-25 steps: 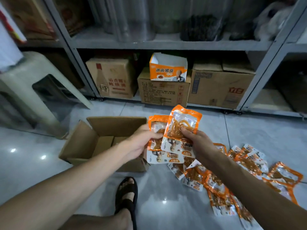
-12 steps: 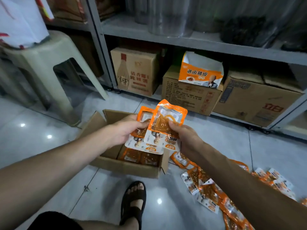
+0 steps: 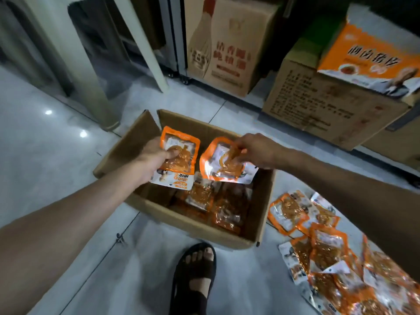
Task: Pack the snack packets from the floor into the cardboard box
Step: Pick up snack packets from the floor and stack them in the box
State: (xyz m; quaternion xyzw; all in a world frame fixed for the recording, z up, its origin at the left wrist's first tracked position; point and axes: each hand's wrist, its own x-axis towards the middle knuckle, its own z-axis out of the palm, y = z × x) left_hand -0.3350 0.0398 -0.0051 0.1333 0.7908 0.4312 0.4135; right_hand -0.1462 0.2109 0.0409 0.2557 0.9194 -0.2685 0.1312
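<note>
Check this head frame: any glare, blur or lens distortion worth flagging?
Head view: two ceiling-light glare spots on the glossy floor; motion blur softens the shelf cartons and the pile of packets; wide-angle distortion bends the stool leg and stretches both forearms; box interior dim.

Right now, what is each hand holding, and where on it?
Left hand grips one snack packet by its left edge; right hand pinches another packet near its top.

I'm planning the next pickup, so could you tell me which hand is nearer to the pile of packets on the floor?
Right. The right hand is over the cardboard box, on the side toward the floor pile. The left hand is over the box's far side.
</note>
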